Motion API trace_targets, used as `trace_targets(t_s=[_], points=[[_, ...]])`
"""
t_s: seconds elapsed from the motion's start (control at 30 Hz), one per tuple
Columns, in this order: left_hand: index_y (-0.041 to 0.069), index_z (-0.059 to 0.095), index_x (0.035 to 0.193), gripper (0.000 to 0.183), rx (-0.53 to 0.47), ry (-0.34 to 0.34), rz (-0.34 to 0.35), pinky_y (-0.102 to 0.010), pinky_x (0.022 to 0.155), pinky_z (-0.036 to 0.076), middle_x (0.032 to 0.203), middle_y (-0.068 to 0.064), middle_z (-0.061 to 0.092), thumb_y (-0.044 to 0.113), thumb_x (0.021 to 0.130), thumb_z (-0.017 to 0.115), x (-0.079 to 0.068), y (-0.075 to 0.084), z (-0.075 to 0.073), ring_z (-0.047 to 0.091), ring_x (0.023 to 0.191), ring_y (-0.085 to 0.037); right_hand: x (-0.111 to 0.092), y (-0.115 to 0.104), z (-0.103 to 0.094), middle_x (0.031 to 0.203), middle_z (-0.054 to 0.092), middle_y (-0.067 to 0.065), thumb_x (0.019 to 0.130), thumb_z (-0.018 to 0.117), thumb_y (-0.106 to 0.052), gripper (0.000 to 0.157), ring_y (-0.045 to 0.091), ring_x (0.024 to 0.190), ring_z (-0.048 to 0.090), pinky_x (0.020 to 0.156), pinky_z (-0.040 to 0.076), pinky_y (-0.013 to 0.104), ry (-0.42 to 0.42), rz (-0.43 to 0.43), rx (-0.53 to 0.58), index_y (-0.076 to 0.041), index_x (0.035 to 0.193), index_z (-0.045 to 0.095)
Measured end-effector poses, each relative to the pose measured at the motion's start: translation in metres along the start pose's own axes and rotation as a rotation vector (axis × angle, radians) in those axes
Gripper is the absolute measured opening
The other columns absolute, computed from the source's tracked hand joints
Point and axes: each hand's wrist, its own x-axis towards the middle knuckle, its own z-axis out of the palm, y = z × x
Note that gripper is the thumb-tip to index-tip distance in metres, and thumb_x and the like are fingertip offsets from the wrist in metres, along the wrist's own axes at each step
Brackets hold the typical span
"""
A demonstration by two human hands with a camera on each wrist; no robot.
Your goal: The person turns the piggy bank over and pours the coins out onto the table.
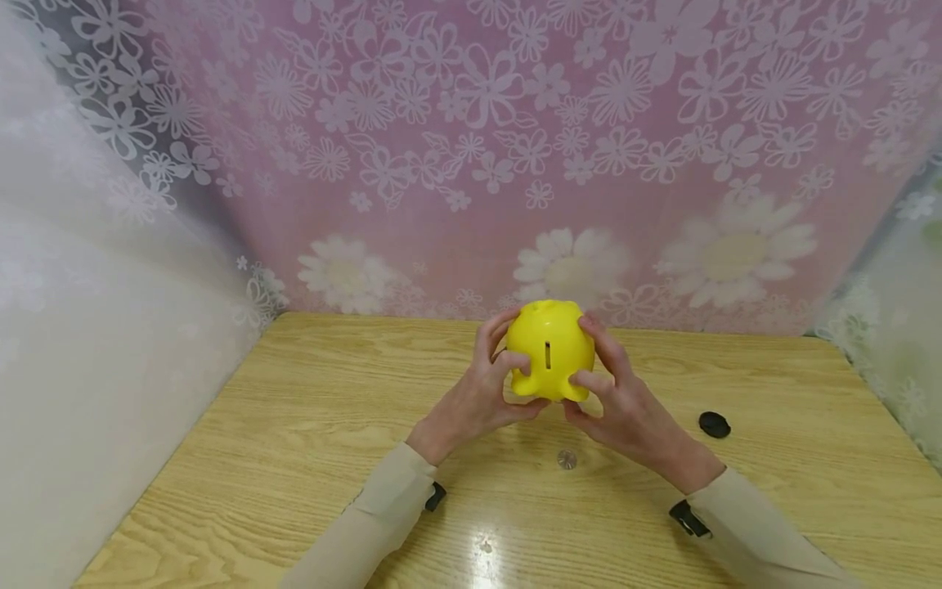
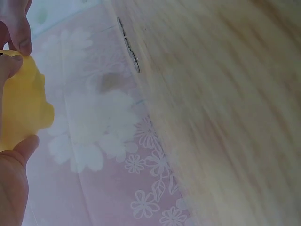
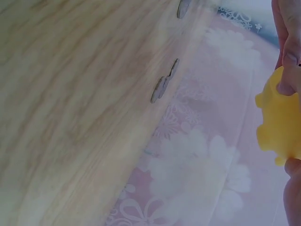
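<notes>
A yellow piggy bank (image 1: 550, 352) is held up above the table between both hands, its dark coin slot facing the head camera. On its left side the left hand (image 1: 471, 397) grips it with bent fingers. The right hand (image 1: 633, 413) grips the opposite side in the same way. Both wrist views catch only part of the yellow piggy bank (image 2: 23, 103), its stubby bumps (image 3: 264, 136) showing at the edge. Below the hands, a small silvery cluster that looks like coins (image 1: 567, 460) lies on the table.
A round black cap (image 1: 714, 424) lies on the wooden table (image 1: 309, 458), right of the right hand. Behind the table's far edge hangs a pink flowered curtain (image 1: 441, 237). Pale cloth (image 1: 110, 327) hangs on the left. Black straps (image 1: 689, 518) sit on both wrists.
</notes>
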Motion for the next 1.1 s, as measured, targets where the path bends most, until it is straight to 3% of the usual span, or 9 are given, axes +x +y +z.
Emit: trace_targets(t_s=[0.33, 0.47, 0.57, 0.73, 0.9, 1.1], points=[[0.013, 0.037, 0.117, 0.066, -0.036, -0.034, -0.035, -0.037, 0.108, 0.053, 0.161, -0.024, 0.017, 0.017, 0.078, 0.09, -0.001, -0.003, 0.0, 0.039, 0.147, -0.039, -0.003, 0.0, 0.001, 0.153, 0.028, 0.04, 0.103, 0.057, -0.03, 0.037, 0.038, 0.149, 0.037, 0.121, 0.032, 0.024, -0.006, 0.055, 0.104, 0.003, 0.116, 0.048], [0.014, 0.038, 0.122, 0.068, -0.106, -0.087, -0.105, -0.031, 0.102, 0.056, 0.165, -0.019, 0.018, 0.019, 0.079, 0.09, -0.002, -0.002, -0.003, 0.04, 0.148, -0.033, -0.006, 0.0, -0.001, 0.155, 0.029, 0.036, 0.099, 0.06, -0.039, 0.051, 0.043, 0.14, 0.043, 0.119, 0.032, 0.016, -0.049, 0.148, 0.15, 0.004, 0.123, 0.047], [0.014, 0.038, 0.128, 0.072, -0.189, -0.137, -0.206, -0.032, 0.097, 0.058, 0.166, -0.014, 0.022, 0.022, 0.079, 0.09, -0.004, 0.0, -0.004, 0.043, 0.145, -0.03, -0.01, -0.001, -0.003, 0.156, 0.031, 0.032, 0.089, 0.076, -0.035, 0.062, 0.041, 0.14, 0.043, 0.113, 0.036, 0.012, -0.094, 0.254, 0.206, 0.004, 0.128, 0.046], [0.017, 0.039, 0.137, 0.075, -0.326, -0.192, -0.368, -0.033, 0.093, 0.06, 0.164, -0.007, 0.03, 0.025, 0.081, 0.089, -0.005, 0.004, -0.003, 0.056, 0.132, -0.03, -0.014, -0.005, -0.009, 0.158, 0.032, 0.026, 0.066, 0.093, -0.013, 0.085, 0.035, 0.14, 0.042, 0.091, 0.051, 0.028, -0.17, 0.42, 0.23, 0.0, 0.134, 0.044], [0.023, 0.038, 0.141, 0.075, -0.414, -0.248, -0.47, -0.024, 0.092, 0.058, 0.163, -0.003, 0.032, 0.029, 0.083, 0.087, -0.006, 0.008, -0.001, 0.061, 0.126, -0.031, -0.018, -0.01, -0.012, 0.158, 0.035, 0.022, 0.067, 0.094, -0.014, 0.086, 0.036, 0.138, 0.043, 0.084, 0.05, 0.04, -0.24, 0.523, 0.245, -0.008, 0.136, 0.042], [0.024, 0.039, 0.141, 0.074, -0.469, -0.286, -0.5, -0.023, 0.092, 0.057, 0.162, -0.002, 0.034, 0.029, 0.085, 0.086, -0.008, 0.015, 0.005, 0.061, 0.125, -0.025, -0.023, -0.012, -0.015, 0.151, 0.038, 0.02, 0.067, 0.095, -0.016, 0.084, 0.042, 0.133, 0.049, 0.087, 0.057, 0.051, -0.286, 0.609, 0.313, -0.012, 0.133, 0.043]])
